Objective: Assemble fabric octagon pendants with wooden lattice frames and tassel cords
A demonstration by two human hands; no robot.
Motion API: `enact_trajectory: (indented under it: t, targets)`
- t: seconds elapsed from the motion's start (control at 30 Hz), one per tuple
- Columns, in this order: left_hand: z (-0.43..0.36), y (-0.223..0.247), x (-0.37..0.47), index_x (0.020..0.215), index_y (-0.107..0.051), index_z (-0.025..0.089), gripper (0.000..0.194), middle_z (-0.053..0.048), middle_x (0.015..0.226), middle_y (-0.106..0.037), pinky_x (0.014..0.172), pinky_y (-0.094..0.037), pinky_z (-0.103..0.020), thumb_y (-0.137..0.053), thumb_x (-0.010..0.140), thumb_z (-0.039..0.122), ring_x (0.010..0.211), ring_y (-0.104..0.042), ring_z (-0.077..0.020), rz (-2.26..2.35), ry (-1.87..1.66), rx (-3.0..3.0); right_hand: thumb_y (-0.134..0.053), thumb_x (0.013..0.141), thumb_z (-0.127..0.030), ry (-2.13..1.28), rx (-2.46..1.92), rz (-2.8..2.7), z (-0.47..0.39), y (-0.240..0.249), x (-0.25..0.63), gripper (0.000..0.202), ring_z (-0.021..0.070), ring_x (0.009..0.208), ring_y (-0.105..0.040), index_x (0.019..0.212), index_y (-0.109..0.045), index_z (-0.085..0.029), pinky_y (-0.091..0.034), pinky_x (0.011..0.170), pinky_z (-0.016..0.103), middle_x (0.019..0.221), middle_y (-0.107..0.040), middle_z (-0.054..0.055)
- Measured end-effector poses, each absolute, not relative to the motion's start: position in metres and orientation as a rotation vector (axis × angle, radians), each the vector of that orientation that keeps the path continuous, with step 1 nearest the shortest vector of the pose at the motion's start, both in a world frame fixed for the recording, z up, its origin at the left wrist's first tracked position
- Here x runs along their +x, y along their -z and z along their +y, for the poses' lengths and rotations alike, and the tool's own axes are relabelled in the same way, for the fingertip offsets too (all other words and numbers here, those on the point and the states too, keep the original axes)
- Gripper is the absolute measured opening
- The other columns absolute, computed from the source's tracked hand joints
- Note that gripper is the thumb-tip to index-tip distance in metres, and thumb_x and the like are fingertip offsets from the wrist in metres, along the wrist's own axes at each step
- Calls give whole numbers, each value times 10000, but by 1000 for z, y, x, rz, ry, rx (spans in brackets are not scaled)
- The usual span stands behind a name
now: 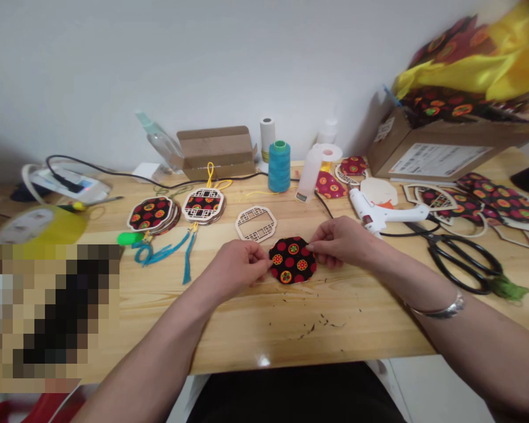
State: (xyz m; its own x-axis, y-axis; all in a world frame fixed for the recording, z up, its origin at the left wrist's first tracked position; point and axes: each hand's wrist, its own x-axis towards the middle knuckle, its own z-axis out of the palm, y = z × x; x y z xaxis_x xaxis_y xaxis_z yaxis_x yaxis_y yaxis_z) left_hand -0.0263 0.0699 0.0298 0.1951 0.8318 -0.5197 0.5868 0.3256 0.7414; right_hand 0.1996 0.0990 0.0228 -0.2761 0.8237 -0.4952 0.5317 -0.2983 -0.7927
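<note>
A black piece with red dots and flowers (293,260) is held between my two hands, just above or on the wooden table. The fingers of my left hand (242,262) pinch its left edge. At its upper right edge, my right hand (338,242) pinches it with thumb and fingers. Behind it lies a pale wooden lattice frame (256,224). Further left are a stack of patterned pieces with a lattice front and yellow loop (203,205) and another patterned stack (152,214), both with blue tassels.
A white glue gun (385,214) and black scissors (465,261) lie to the right. Behind stand a blue thread spool (279,167), a clear bottle (309,174) and an open small box (218,153). A cardboard box of fabric (436,150) stands back right. Dark scraps dot the front.
</note>
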Motion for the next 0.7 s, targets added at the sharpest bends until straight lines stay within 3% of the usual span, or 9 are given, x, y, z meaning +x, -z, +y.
enact_trajectory:
  t: [0.37, 0.53, 0.6, 0.7]
  targets:
    - [70, -26, -27, 596, -564, 181, 281, 41, 470, -531, 421, -313, -202, -645, 696, 431, 435, -443, -89, 1532, -292, 1500, -688, 734, -252, -1537, -1744, -1715, 96, -25, 197, 169, 89, 391, -568, 609, -621, -160, -467, 382, 187, 511, -646, 9]
    - [67, -30, -23, 609, -592, 174, 292, 48, 488, -523, 455, -320, -206, -683, 709, 433, 469, -441, -87, 1564, -463, 1731, -689, 735, -272, -1540, -1749, -1709, 96, -25, 197, 172, 92, 390, -568, 628, -613, -161, -462, 377, 187, 508, -644, 8]
    - [66, -29, -23, 687, -632, 178, 227, 21, 589, -601, 537, -401, -230, -684, 736, 393, 561, -517, -113, 1457, -597, 1921, -677, 747, -293, -1548, -1731, -1711, 96, -24, 197, 182, 92, 393, -571, 643, -607, -161, -464, 381, 186, 516, -646, 8]
    - [66, -25, -23, 894, -686, 200, 183, -44, 915, -705, 816, -470, -340, -700, 753, 315, 868, -588, -189, 1200, -749, 2242, -614, 803, -336, -1548, -1689, -1680, 97, -23, 198, 242, 88, 385, -563, 642, -576, -158, -457, 379, 182, 506, -630, 8]
